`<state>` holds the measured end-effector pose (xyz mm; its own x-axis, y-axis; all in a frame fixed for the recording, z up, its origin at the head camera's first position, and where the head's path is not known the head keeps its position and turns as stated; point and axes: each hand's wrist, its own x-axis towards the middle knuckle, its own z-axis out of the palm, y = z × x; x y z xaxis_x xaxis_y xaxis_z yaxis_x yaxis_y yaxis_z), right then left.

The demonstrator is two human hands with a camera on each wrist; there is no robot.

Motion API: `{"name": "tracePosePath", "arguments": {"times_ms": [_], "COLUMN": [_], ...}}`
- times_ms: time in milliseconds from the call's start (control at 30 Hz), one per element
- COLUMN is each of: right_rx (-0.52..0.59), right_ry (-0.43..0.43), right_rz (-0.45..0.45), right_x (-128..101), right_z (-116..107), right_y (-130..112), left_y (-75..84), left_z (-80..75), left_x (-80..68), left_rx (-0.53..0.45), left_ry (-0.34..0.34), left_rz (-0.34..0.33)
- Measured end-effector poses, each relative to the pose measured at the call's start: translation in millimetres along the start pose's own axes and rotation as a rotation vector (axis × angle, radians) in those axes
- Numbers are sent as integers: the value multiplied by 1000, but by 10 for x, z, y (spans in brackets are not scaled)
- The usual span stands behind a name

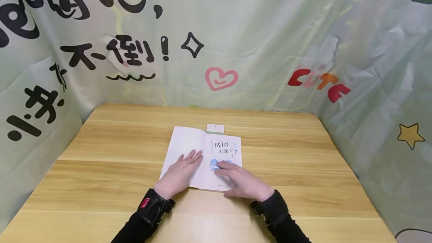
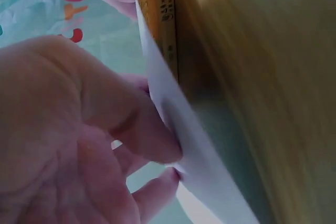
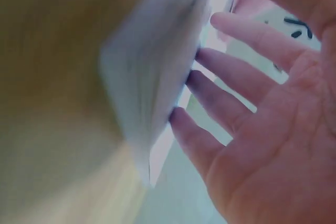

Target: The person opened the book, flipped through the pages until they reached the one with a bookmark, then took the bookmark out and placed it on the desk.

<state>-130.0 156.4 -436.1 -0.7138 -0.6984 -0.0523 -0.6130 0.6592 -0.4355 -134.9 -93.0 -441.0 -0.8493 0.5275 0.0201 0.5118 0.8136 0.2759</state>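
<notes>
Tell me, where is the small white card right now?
In the head view, the small white card lies on the wooden table just beyond the top edge of the open book, near its spine.

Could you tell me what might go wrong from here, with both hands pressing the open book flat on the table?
The left hand lies flat on the blank left page and the right hand on the title page of the book. If either lifts, that side may spring up and close. Pressing hard could crease the thin left leaf. The small white card at the top edge could get nudged away.
</notes>
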Motion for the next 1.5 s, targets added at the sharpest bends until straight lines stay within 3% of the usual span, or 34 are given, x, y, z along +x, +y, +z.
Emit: {"name": "tracePosePath", "arguments": {"times_ms": [333, 533, 967, 1300, 1500], "right_rx": [82, 95, -99, 21, 33], "right_ry": [-68, -72, -45, -39, 6], "right_rz": [46, 63, 50, 48, -4], "right_x": [-79, -103, -66, -142, -185], "right_z": [-193, -231, -195, -293, -345], "right_y": [116, 140, 61, 108, 166], "left_y": [104, 162, 211, 211, 209], "left_z": [31, 53, 45, 42, 45], "left_x": [-6, 20, 26, 25, 20], "left_rx": [-85, 0, 57, 38, 9], "left_ry": [-58, -64, -31, -24, -14], "left_rz": [-55, -30, 17, 31, 35]}}
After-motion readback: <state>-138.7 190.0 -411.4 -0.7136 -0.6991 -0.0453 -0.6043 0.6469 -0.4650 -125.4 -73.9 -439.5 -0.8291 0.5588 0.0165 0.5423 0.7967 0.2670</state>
